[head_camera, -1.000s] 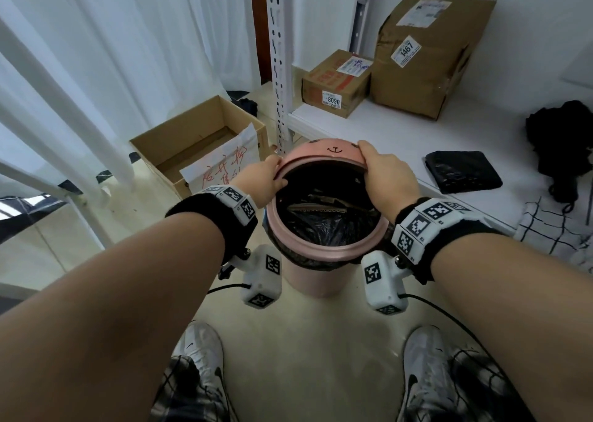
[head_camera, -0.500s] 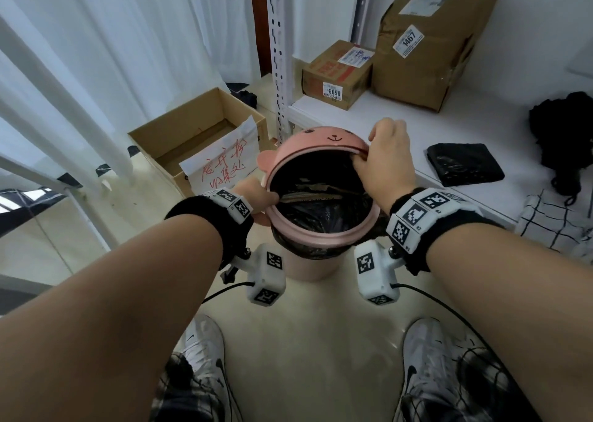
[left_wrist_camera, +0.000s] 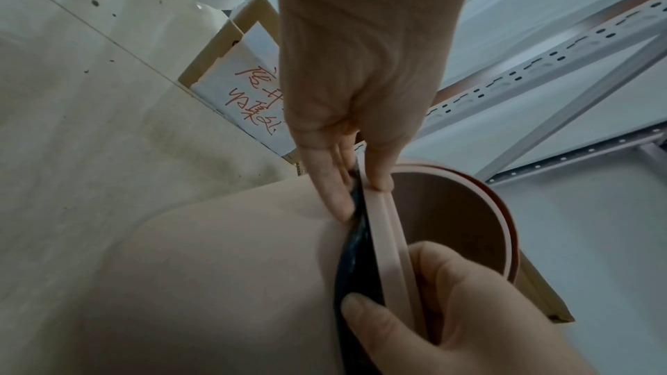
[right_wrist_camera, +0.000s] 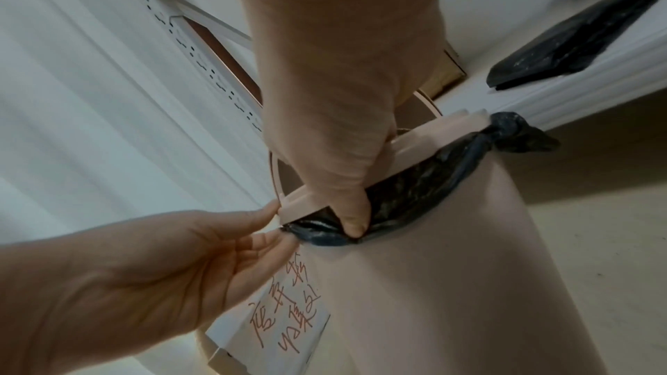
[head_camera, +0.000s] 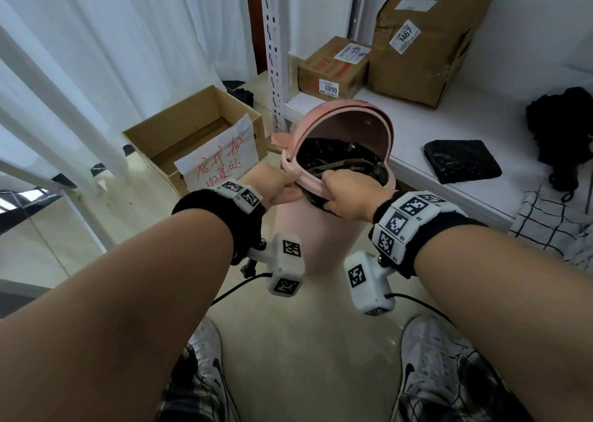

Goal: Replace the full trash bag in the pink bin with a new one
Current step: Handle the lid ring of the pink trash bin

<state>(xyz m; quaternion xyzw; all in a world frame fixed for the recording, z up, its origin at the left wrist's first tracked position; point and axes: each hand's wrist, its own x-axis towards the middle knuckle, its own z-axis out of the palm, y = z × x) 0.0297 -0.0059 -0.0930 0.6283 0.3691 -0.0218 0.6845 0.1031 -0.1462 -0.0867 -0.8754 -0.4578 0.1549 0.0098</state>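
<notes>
The pink bin [head_camera: 317, 232] stands on the floor by a white shelf [head_camera: 417, 123], its lid [head_camera: 349, 126] tipped upright. A black trash bag [head_camera: 337, 156] with rubbish fills it; its edge [right_wrist_camera: 408, 193] folds over the bin's top, knotted at one side. My left hand [head_camera: 288, 185] pinches the near side of the pink rim ring [left_wrist_camera: 389, 238] between thumb and fingers. My right hand [head_camera: 327, 190] grips the same ring just to the right, fingers hooked inside, thumb [right_wrist_camera: 353, 218] on the bag's edge. A folded black bag [head_camera: 462, 161] lies on the shelf.
An open cardboard box [head_camera: 192, 132] with a red-lettered paper sign stands left of the bin. Two sealed cartons [head_camera: 426, 42] sit on the shelf behind a perforated post [head_camera: 272, 52]. Black cloth [head_camera: 564, 126] and checked fabric lie at right. Curtains hang at left.
The lid has swung from nearly flat to upright. My right hand has come from the far rim to the near rim, and my left hand has shifted to the near rim beside it.
</notes>
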